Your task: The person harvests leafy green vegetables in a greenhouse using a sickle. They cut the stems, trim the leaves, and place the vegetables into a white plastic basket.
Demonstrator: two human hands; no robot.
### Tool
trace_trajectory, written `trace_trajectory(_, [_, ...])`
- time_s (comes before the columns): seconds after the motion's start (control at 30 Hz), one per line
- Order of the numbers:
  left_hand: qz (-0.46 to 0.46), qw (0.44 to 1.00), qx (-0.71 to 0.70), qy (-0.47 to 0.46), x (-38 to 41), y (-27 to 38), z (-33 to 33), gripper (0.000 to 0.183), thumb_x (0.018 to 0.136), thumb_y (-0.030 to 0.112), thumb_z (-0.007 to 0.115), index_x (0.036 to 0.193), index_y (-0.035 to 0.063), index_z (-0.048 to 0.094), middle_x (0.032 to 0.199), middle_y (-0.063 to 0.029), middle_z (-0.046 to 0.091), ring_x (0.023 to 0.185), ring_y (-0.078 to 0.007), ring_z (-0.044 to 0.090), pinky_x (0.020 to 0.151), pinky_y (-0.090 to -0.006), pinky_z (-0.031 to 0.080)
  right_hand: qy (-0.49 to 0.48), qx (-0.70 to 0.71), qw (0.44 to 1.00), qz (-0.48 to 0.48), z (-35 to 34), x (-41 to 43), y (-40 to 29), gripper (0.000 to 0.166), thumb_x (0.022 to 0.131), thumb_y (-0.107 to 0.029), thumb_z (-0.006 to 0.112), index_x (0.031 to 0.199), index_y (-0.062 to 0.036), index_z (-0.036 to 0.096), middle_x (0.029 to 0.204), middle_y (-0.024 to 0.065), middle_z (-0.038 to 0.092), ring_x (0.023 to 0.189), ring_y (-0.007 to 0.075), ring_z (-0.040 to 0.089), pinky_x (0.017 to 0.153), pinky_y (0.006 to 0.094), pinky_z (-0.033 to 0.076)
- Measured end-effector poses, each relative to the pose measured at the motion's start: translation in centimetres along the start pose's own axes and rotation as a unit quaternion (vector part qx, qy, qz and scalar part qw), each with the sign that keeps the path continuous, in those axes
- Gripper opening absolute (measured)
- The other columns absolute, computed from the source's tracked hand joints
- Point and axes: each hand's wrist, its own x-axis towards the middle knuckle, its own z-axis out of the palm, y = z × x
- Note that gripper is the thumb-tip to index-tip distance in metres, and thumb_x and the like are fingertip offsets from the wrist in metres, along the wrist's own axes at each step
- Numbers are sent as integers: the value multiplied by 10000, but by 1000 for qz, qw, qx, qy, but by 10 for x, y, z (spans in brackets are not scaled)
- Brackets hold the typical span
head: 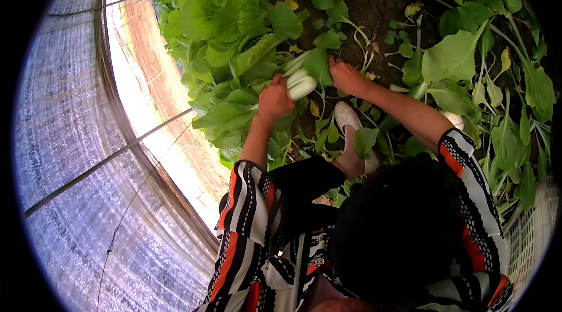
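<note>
My left hand [276, 97] is closed around a leafy green with a thick white base, which looks like bok choy [301, 83]. Its base points right, and its leaves spread left among the standing plants. Just right of that base, my right hand [345, 76] is low over the soil with its fingers bent. A single green leaf [318, 66] lies between the two hands, right beside my right fingertips. Whether those fingers grip anything is hidden. More pale stalks [295, 62] show just behind the held base.
Dense leafy plants [219, 18] stand ahead and left. Loose and wilting leaves [505, 127] cover the dark soil [373, 4] on the right. A white plastic basket [527, 233] is at lower right. Mesh netting [79, 136] and a metal pole [109, 160] border the left. My shoe [347, 116] is below the hands.
</note>
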Motion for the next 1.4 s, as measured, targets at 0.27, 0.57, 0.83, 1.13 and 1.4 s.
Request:
trace_trajectory(0.27, [31, 999, 5, 29, -15, 10, -16, 366, 730, 72, 545, 1091, 13, 554, 1280, -114, 497, 861, -388, 624, 780, -484, 505, 31, 64, 997, 38, -18, -19, 4, 358, 757, 26, 539, 1103, 109, 493, 822, 308, 615, 764, 407, 650, 623, 454, 519])
trace_trajectory(0.57, [177, 982, -18, 68, -72, 43, -119, 579, 601, 45, 665, 1166, 40, 541, 1350, -34, 475, 930, -342, 606, 809, -401, 507, 84, 493, 866, -17, -123, -45, -56, 349, 768, -107, 738, 1089, -64, 607, 948, 24, 662, 728, 76, 573, 583, 235, 441])
trace_trajectory(0.83, [248, 968, 28, -19, -82, 61, -171, 603, 578, 50, 717, 1159, 64, 556, 1340, -59, 501, 1100, -318, 572, 914, -377, 490, 12, 211, 972, -99, -176, -71, -57, 304, 723, -271, 784, 836, -26, 645, 685, 60, 559, 622, 164, 518, 581, 322, 413])
trace_trajectory(1.13, [279, 947, -114, 111, -118, 74, -166, 613, 567, 70, 752, 1153, 41, 573, 1278, -75, 533, 1033, -304, 591, 904, -350, 474, 103, 434, 894, -36, -221, -123, -90, 178, 807, -200, 722, 941, -91, 682, 709, -5, 590, 564, 53, 508, 436, 226, 336])
trace_trajectory(1.4, [187, 837, -503, 106, -198, 87, -177, 843, 562, 103, 832, 1312, 18, 458, 1187, -70, 558, 1098, -177, 535, 945, -330, 430, -8, 453, 876, -165, -272, -146, -214, 459, 776, -199, 753, 1191, -80, 598, 805, 1, 593, 442, 7, 331, 378, 178, 228])
